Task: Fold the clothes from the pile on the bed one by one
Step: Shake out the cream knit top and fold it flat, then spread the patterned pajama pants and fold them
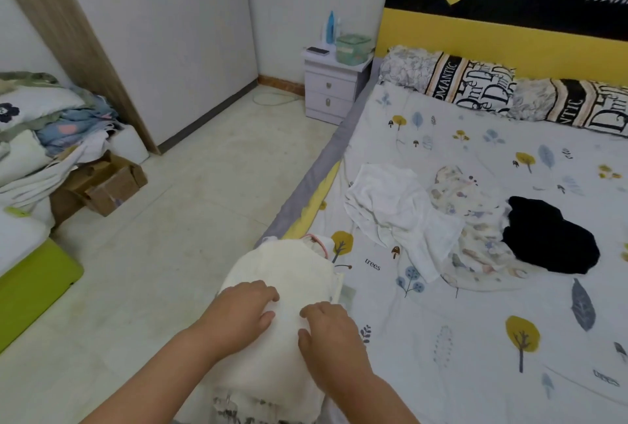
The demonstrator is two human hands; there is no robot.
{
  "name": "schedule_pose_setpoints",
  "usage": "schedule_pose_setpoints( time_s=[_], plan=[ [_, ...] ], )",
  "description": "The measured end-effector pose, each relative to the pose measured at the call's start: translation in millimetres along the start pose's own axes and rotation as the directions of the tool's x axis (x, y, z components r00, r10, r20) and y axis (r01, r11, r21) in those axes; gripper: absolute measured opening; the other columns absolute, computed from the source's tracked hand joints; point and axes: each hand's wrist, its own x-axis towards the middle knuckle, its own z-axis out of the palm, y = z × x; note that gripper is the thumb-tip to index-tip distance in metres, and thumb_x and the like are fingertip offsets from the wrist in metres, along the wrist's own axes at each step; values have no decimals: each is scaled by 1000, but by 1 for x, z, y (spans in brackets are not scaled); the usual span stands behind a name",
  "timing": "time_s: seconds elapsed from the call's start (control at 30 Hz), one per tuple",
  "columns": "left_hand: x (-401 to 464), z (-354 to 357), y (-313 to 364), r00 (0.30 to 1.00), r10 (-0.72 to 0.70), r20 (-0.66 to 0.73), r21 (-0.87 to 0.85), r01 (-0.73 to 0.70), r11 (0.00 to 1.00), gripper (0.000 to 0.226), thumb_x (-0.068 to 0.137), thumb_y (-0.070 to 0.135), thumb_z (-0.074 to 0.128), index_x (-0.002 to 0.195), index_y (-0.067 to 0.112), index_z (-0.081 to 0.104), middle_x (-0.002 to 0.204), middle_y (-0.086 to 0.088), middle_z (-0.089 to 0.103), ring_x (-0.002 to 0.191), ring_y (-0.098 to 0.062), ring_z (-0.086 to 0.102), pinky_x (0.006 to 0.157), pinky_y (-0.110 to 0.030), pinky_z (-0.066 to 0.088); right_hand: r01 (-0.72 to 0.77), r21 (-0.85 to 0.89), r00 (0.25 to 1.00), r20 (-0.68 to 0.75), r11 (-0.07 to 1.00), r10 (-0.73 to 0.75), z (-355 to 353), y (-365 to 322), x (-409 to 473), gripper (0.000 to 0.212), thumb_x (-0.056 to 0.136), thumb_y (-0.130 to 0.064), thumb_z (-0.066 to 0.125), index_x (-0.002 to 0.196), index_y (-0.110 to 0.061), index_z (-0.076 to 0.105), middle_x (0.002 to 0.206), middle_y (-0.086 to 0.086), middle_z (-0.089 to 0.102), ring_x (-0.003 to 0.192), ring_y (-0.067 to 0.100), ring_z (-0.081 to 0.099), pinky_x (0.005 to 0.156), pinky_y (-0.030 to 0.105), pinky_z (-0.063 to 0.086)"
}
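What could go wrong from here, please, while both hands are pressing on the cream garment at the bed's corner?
1. The cream garment lies right at the bed's edge, partly overhanging, so it might slip to the floor.
2. The left hand and right hand only press near one end, so the fold could bunch up.
3. The white garment overlaps the patterned one, so lifting it may drag both.

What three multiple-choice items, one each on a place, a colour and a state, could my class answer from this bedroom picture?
1. Where does the black crumpled garment lie?
A on the floor
B on the tree-patterned bedsheet
C on the white nightstand

2. What colour is the tall plastic bottle on the nightstand?
A blue
B red
C black

3. What are both hands doing?
A hanging idle
B lifting a pillow
C resting on the cream folded cloth

Answers: 1 B, it sits among the unfolded clothes; 2 A, plainly blue; 3 C, left hand and right hand lie on it.
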Motion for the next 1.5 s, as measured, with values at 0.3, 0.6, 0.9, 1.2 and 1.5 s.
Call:
schedule_pose_setpoints(
  time_s=[0.3, 0.6, 0.9, 1.2, 1.5],
  plan=[
    [28, -36, 82, 984, 139, 109, 73, -147, 986, 39, 95, 38, 44, 132, 27, 45, 135, 9, 50, 121, -10, 46, 96, -22, 34, -100, -88, 991, 78, 991, 107, -78, 61, -48, 36, 95, -21, 39, 129, -11, 46, 126, 12, 51, 116, 29, 45, 94, 38, 37],
    [68, -44, 204, 964, 216, 154, 14, -221, 975, 41, 94, 41, 46, 133, 28, 43, 133, 8, 50, 120, -9, 47, 96, -22, 38, -252, -104, 950, 163, 962, 266, -143, 176, -114, 40, 97, -30, 40, 133, -12, 41, 131, 11, 48, 120, 28, 44, 94, 37, 37],
    [127, 0, 310, 949, 193, 250, -70, -181, 981, 40, 94, 45, 45, 131, 32, 44, 129, 8, 50, 117, -9, 48, 94, -22, 37, -380, -131, 890, 217, 916, 401, -176, 321, -142, 19, 94, -25, 42, 109, -15, 50, 113, 4, 48, 119, 21, 45, 86, 30, 36],
    [192, 58, 332, 958, 105, 268, -74, -89, 993, 40, 94, 41, 46, 133, 31, 42, 135, 7, 49, 125, -10, 44, 99, -20, 34, -442, -168, 866, 173, 881, 468, -159, 417, -94, 36, 95, -16, 37, 131, -14, 42, 131, 9, 47, 123, 22, 42, 96, 33, 35],
    [300, 112, 325, 964, 100, 248, 66, -120, 991, 44, 95, 31, 41, 139, 24, 36, 117, 10, 47, 122, -14, 44, 92, -26, 39, -500, -113, 855, 90, 858, 510, -111, 484, 10, 44, 94, -17, 39, 138, -18, 33, 129, 2, 38, 125, 24, 35, 97, 33, 35]
  ],
)
